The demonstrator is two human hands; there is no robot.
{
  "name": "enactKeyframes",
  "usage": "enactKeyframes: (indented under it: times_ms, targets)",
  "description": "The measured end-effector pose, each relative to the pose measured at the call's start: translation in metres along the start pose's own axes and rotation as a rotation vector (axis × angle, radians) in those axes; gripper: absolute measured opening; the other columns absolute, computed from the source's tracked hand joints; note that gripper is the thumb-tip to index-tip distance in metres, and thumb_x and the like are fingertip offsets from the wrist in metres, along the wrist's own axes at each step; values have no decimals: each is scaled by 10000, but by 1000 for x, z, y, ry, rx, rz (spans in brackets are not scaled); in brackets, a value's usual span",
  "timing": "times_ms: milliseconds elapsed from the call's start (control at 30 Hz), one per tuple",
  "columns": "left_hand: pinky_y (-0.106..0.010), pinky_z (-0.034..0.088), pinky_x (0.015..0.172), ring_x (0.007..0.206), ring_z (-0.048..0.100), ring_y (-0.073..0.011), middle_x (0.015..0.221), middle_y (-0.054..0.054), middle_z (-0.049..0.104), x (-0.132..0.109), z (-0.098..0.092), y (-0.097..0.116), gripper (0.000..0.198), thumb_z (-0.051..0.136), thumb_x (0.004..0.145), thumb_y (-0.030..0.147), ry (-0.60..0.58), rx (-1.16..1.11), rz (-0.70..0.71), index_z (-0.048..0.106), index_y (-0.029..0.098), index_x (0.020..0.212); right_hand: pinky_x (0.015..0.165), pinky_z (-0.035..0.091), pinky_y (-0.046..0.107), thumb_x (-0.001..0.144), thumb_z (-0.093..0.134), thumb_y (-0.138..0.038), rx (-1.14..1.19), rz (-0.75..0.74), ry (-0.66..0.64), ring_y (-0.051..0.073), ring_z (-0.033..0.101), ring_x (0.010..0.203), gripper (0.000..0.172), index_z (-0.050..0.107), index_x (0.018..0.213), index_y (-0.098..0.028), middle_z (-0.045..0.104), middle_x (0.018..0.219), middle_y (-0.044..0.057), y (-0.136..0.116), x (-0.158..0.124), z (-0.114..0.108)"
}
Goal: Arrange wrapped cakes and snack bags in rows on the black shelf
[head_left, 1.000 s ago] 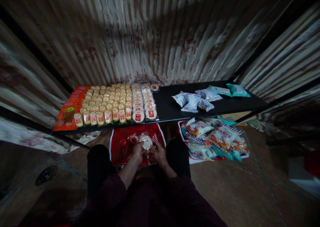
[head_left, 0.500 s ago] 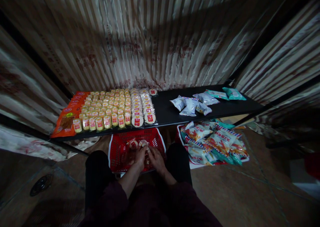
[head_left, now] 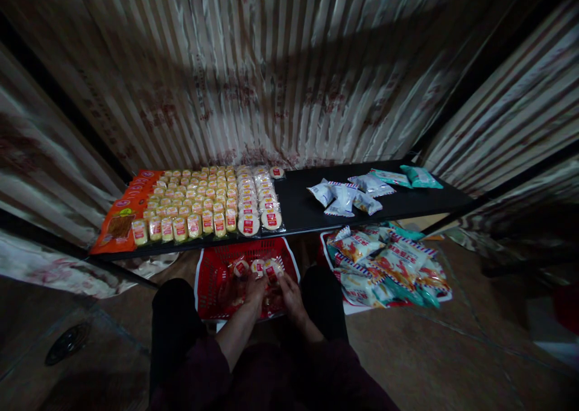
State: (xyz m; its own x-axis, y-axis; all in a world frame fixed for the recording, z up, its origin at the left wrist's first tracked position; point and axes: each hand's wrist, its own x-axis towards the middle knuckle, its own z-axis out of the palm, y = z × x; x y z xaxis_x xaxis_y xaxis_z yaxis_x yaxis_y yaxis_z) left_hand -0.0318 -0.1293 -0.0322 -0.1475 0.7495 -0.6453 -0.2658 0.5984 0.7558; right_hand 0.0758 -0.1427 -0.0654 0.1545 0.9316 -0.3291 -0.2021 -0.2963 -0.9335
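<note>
Both my hands are over the red basket (head_left: 202, 284) between my knees. My right hand (head_left: 291, 293) has its fingers closed on the edge of a round wrapped cake (head_left: 272, 270) with a red label. My left hand (head_left: 256, 291) is closed at the lower edge of a second round wrapped cake (head_left: 257, 267); its fingertips are partly hidden. Left of it, another round wrapped cake (head_left: 240, 269) lies in the basket. On the shelf above, similar round cakes (head_left: 248, 224) stand in two columns, with a single cake (head_left: 277, 173) at the back starting a third.
The black shelf (head_left: 307, 215) also bears rows of small yellow wrapped cakes (head_left: 180, 227), orange packets (head_left: 118, 224), white-blue packets (head_left: 341, 199) and teal packets (head_left: 421, 176). A second basket (head_left: 447, 295), heaped with snack bags (head_left: 400, 260), stands on the floor at right. Striped curtains hang behind.
My hands have moved apart, the right one shifting right. Two round cakes now show above my fingers where the hands were together before. The view has tilted slightly upward.
</note>
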Motion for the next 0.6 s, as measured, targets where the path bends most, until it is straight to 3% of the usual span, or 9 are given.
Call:
enactKeyframes:
  times_ms: [267, 433, 600]
  targets:
    - [-195, 483, 558, 571, 630, -109, 686, -31, 677, -10, -1, 4, 120, 663, 703, 106, -68, -96, -42, 616, 143, 807, 595, 512, 321, 578, 743, -607, 118, 11, 52, 235, 661, 650, 564, 714, 906, -149, 733, 738, 69, -10, -8, 1]
    - [-192, 477, 528, 586, 626, -103, 787, -30, 689, -9, 0, 7, 195, 695, 654, 70, -23, -115, 32, 621, 150, 815, 716, 530, 325, 577, 774, -534, 163, -74, 163, 230, 671, 785, 473, 710, 885, -181, 741, 848, 59, -15, -8, 0]
    - [-217, 500, 598, 668, 636, -124, 780, -26, 679, -8, 3, 14, 191, 701, 639, 94, -48, -99, 128, 634, 150, 809, 693, 533, 338, 573, 767, -546, 216, -87, 191, 211, 665, 719, 475, 703, 858, -172, 732, 799, 50, -20, 0, 0]
